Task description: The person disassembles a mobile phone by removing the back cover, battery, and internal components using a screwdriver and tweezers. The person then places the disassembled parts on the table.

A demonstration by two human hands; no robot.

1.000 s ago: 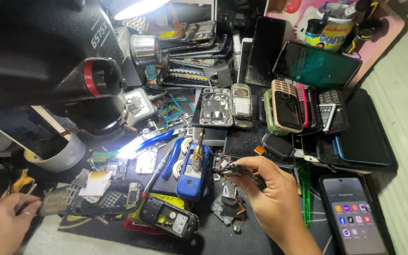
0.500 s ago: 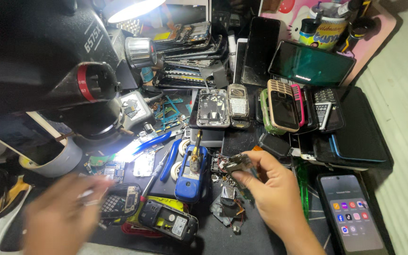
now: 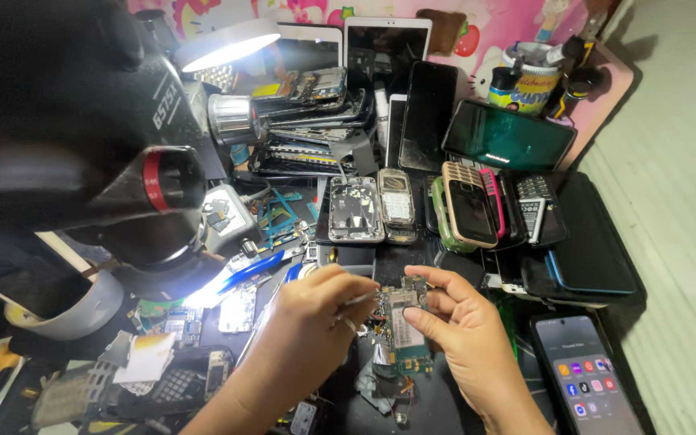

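Phone circuit board (image 3: 403, 318): pinched by right hand (image 3: 465, 342) fingers; left hand (image 3: 312, 326) fingers grip tweezers (image 3: 362, 299) touching it, below microscope (image 3: 82, 145).

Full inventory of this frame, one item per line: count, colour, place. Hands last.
circuit board: one, green with silver shields, centre front, between both hands
metal tool: one, thin, silver, tip at the board
microscope: one, black with a red ring, upper left
lamp: one, white, lit, top centre
keypad phones: several, tan, pink, green and black, centre right
phone frames: a stack, grey and black, behind centre
tablets: two, white-edged, against the back wall
smartphone: one, black, screen lit, front right
cup: one, patterned, top right
left hand: holds the metal tool
right hand: holds the circuit board
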